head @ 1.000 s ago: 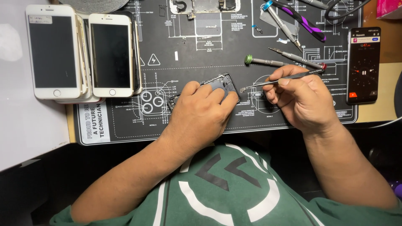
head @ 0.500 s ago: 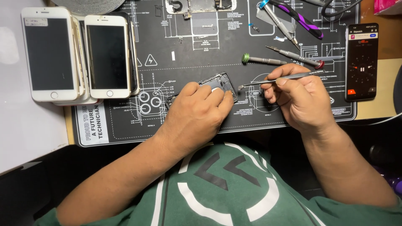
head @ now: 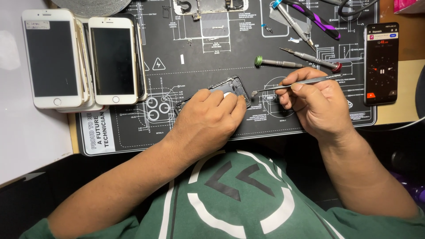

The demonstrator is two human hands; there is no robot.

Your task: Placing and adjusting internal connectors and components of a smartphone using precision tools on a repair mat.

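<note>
An opened dark phone housing [head: 230,86] lies on the black printed repair mat [head: 208,48]. My left hand [head: 208,121] covers most of it and presses it down, fingers curled over its near edge. Metal tweezers [head: 283,86] are pinched in my right hand [head: 316,104], their tips pointing left and ending just right of the housing's upper corner. What the tips hold, if anything, is too small to tell.
Two stacks of white phones [head: 84,57] lie at the mat's left end. Two screwdrivers [head: 279,63] lie above my right hand, other tools [head: 310,17] at the top. A lit phone showing a timer [head: 380,62] rests at the right. A dismantled part [head: 208,6] sits at the top edge.
Both hands stay almost where they were on the housing and tweezers. The view has shifted slightly, so everything sits a little lower in the frame.
</note>
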